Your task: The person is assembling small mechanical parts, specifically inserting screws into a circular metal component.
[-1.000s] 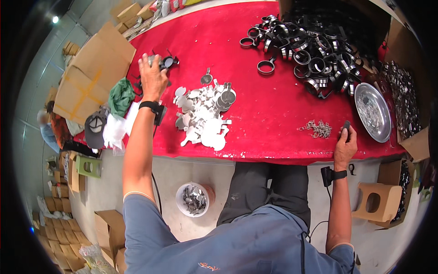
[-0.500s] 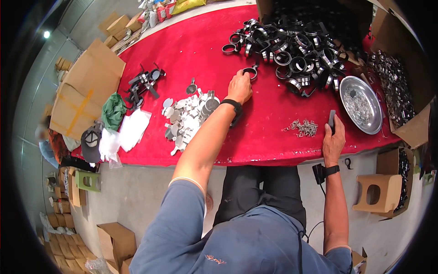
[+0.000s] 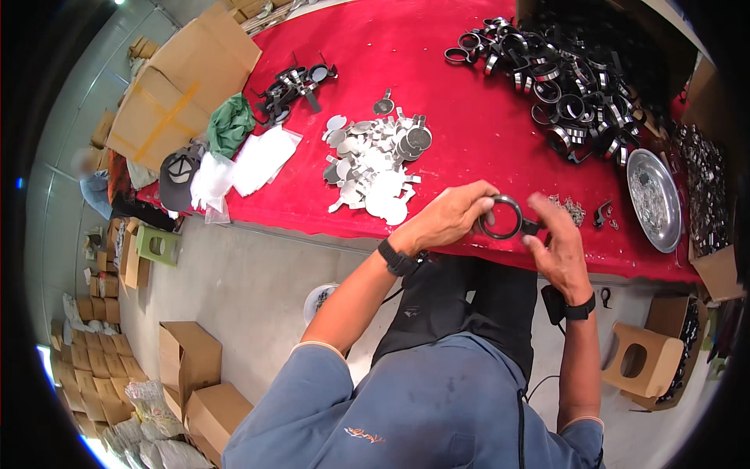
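Black metal ring clamp (image 3: 501, 218) is held between both hands above the near edge of the red-covered table (image 3: 437, 94). Left hand (image 3: 447, 217): fingers curled, pinching the left rim of the ring between thumb and fingertips; a black wristband sits on the wrist. Right hand (image 3: 556, 244): fingers partly spread and motion-blurred, thumb and forefinger closing on the small tab at the right side of the ring; a black watch sits on this wrist.

Just beyond the left hand lies a heap of flat silver metal discs and tabs (image 3: 373, 160). Beside the right hand, on the cloth, lie a small cluster of screws (image 3: 572, 208) and one dark bracket (image 3: 601, 209). Farther right stands a round steel tray (image 3: 655, 198) holding small parts. At the far right of the table a large pile of black ring clamps (image 3: 562, 74) is stacked. At the far left, well apart, lie a few assembled black clamps (image 3: 293, 82), white plastic bags (image 3: 262, 159), a green cloth (image 3: 230, 125) and flattened cardboard (image 3: 176, 86).
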The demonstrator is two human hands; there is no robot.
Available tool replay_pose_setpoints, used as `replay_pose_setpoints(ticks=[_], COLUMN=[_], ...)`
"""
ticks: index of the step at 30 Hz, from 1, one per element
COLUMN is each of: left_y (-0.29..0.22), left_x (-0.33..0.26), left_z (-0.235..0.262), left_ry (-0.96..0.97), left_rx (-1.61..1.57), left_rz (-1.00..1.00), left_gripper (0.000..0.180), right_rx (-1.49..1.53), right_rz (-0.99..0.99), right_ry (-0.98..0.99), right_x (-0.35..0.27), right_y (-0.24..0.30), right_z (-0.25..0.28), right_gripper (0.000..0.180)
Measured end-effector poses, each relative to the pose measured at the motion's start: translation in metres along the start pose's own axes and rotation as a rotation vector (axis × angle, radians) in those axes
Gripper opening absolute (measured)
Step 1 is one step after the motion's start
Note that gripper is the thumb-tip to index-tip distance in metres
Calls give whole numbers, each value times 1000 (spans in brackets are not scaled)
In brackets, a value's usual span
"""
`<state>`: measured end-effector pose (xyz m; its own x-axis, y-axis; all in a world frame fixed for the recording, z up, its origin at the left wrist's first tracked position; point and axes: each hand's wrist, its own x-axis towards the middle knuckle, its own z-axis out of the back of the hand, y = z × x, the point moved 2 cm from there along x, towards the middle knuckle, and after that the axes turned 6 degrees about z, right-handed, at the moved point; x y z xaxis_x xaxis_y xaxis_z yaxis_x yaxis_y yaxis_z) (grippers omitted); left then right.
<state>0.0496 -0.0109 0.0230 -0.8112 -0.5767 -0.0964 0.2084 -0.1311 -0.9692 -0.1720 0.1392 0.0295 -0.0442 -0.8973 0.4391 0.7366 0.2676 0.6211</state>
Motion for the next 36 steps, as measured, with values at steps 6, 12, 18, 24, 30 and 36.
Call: replay_pose_setpoints(ticks=[6,12,18,24,30,36], left_y=[18,43,75,106,56,12], left_x=[-35,6,92,120,87,70], left_z=[47,216,297,289,260,162], left_ry=[-124,-706,-656,-669,-608,-471], left_rx=[187,728,990,959,740,877], left_rz=[-50,33,399,528,129,-234], left_gripper=[33,28,42,55,35,23], right_rx=[55,33,-25,-60,-85,108], right_rz=[30,-307,-521,-492,-249,43], right_ry=[319,-144,-249,-250,-431,-239], right_x=[5,8,10,7,25,68], right_y=[34,6,-7,-2,21,39], right_z=[-17,-57,-80,-74,-46,-63], right_gripper=[36,24,31,40,42,44])
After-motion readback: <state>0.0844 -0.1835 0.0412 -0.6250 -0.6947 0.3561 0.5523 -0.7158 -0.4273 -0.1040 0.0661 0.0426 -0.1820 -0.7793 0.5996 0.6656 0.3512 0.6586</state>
